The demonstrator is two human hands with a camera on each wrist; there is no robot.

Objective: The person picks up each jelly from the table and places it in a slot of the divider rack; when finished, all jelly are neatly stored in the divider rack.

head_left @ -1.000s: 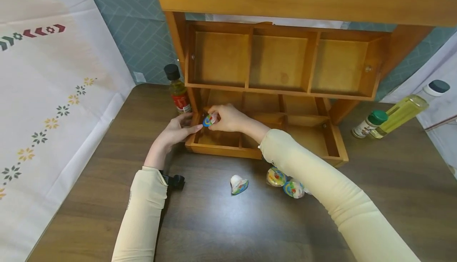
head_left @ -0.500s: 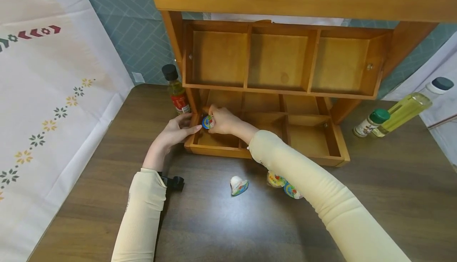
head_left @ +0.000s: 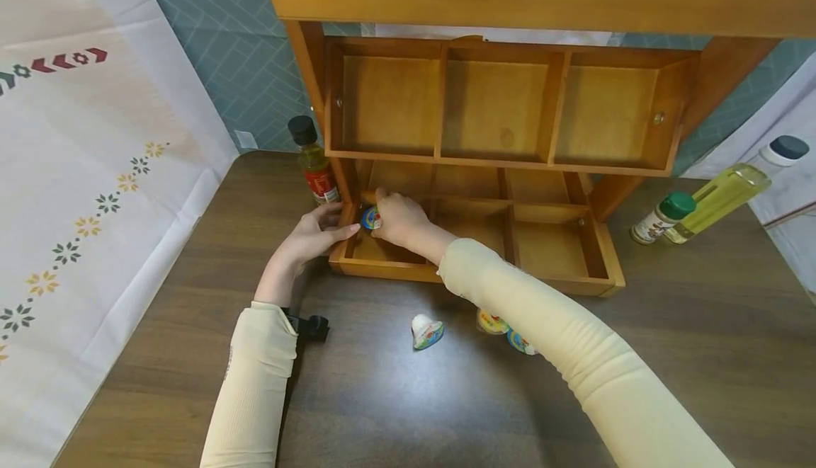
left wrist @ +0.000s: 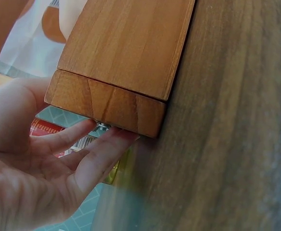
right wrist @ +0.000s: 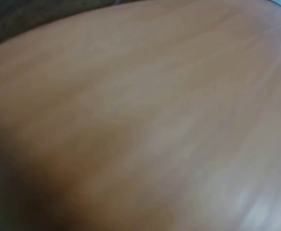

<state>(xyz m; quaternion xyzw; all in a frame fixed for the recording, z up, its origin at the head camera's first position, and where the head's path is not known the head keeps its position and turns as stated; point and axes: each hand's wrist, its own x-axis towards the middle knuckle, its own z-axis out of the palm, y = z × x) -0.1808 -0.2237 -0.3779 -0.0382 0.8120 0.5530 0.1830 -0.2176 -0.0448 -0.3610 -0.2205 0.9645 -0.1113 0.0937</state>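
Note:
In the head view my right hand (head_left: 401, 220) reaches into the left compartment of the lower wooden shelf tray (head_left: 398, 272). It holds a small jelly cup (head_left: 370, 218) with a blue printed lid, most of the cup hidden by the fingers. My left hand (head_left: 312, 236) grips that tray's left end. The left wrist view has the fingers (left wrist: 104, 154) against the outer face of the wood, the thumb over the other side. Another jelly cup (head_left: 426, 332) lies on its side on the table. The right wrist view is filled by blurred skin.
More jelly cups (head_left: 492, 322) lie partly under my right sleeve. A red-labelled bottle (head_left: 321, 178) stands just left of the shelf. On the right are a green-capped shaker (head_left: 663, 219) and an oil bottle (head_left: 727, 195). The upper tray (head_left: 497, 161) overhangs the lower one.
My right hand has lowered the jelly cup further into the left compartment, the forearm swinging slightly left over the loose cups. The left hand stays on the tray's end.

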